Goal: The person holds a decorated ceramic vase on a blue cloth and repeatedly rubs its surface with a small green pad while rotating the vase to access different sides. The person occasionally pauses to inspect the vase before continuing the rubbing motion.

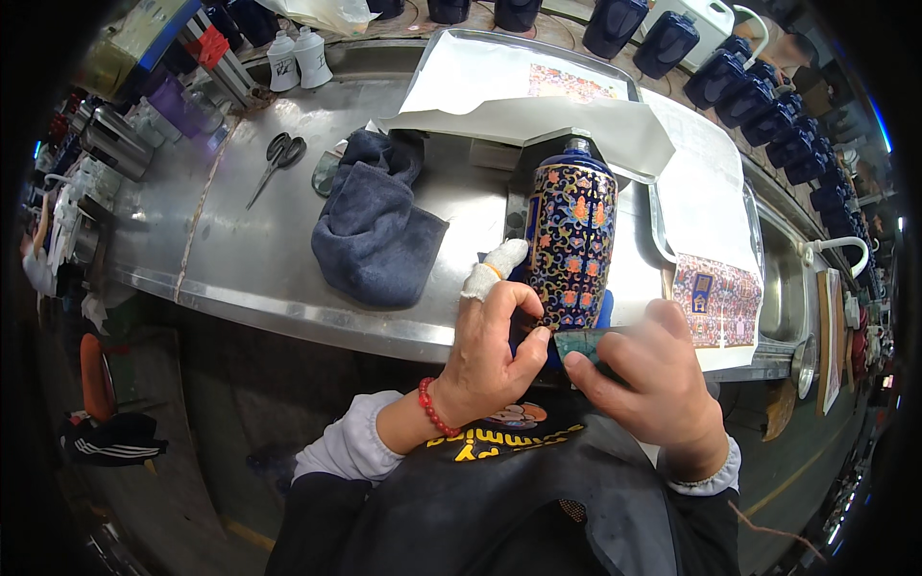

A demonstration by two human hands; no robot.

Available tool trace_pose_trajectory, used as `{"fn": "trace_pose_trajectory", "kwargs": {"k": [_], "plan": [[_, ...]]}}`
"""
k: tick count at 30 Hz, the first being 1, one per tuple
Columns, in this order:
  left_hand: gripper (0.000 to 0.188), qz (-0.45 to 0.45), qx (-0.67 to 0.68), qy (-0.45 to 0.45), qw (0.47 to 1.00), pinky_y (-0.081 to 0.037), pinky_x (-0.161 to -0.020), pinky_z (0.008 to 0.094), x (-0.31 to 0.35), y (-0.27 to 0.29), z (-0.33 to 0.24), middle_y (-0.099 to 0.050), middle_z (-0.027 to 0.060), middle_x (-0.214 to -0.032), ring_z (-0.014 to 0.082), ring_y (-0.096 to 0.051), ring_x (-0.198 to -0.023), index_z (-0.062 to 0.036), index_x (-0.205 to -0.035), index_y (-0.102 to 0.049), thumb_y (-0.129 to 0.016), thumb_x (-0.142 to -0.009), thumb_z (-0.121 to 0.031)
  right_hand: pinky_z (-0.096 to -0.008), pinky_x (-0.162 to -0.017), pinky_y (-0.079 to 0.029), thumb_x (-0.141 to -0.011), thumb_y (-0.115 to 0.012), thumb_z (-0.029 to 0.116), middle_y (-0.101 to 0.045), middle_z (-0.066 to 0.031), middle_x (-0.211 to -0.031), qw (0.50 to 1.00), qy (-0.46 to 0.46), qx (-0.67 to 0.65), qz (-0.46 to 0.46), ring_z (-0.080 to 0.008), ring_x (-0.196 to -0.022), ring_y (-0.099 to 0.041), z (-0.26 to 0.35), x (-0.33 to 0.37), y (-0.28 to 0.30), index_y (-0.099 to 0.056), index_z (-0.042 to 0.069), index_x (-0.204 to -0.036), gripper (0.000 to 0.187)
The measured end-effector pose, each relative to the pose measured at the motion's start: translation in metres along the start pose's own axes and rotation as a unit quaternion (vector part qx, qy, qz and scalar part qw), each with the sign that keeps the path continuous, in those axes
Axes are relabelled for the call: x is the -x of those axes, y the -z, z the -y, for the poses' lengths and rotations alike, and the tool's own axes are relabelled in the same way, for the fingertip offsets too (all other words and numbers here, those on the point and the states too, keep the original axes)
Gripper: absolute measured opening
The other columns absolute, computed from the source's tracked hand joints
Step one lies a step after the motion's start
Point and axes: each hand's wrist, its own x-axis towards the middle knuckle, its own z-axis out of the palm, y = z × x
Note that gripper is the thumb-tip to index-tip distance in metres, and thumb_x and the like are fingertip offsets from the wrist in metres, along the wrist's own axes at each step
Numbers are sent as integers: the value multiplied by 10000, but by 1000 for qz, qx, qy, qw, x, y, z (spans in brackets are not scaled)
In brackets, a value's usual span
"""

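Observation:
A dark blue bottle [573, 240] covered in a colourful floral pattern lies on its side, its neck pointing away from me. My left hand [488, 344] is closed at the bottle's near end, thumb and forefinger bent against its lower edge. One of its fingers wears a white cloth cover [495, 272] with a yellow band, touching the bottle's left side. Pinched in my right hand [653, 374] is a dark green flat scraper [579, 344], held close to that same near end. The right hand is partly blurred. Something bright blue shows beneath the bottle.
Left of the bottle lies a crumpled dark blue towel [375, 230], with black scissors [279, 165] beyond. On the right, a patterned decal sheet [717, 302] rests on white paper by a sink [783, 288]. A paper-lined tray [461, 72] and rows of blue bottles [667, 43] stand behind.

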Motion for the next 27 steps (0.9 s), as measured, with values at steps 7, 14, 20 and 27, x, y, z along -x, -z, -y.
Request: {"fn": "trace_pose_trajectory", "kwargs": {"k": [7,14,20,27], "plan": [[254,2,-2,10,1000,-397,-1047,506,0,0,-3,-553,311,-1265,449,-529,-1188,-24,-1055,-556,-676,-835,-63,-394,-713,-386,-691,-723,194,-539,1,-872,1000,-11,7,5,-156,-716,-525,3,1,1,-737,97,-1013,337],[248,6,5,20,1000,-409,-1026,502,-1,1,-3,-568,284,-1228,433,-542,-1167,-29,-1047,-555,-680,-835,-65,-397,-717,-389,-678,-731,190,-546,0,-874,1000,-16,15,8,-153,-716,-528,5,0,2,-739,97,-1013,347],[253,-4,5,11,1000,-409,-1032,503,0,-1,-2,-563,297,-1260,436,-541,-1181,-31,-1055,-557,-681,-837,-68,-395,-714,-385,-666,-730,191,-544,0,-874,1000,-18,17,4,-152,-710,-521,6,0,3,-738,89,-1008,357],[258,-4,0,-1,1000,-416,-1027,495,-1,0,-1,-564,302,-1265,438,-547,-1175,-26,-1059,-558,-682,-841,-83,-390,-709,-380,-671,-728,186,-541,1,-873,1000,-14,16,5,-152,-703,-516,5,-1,0,-738,89,-1001,344]]}}
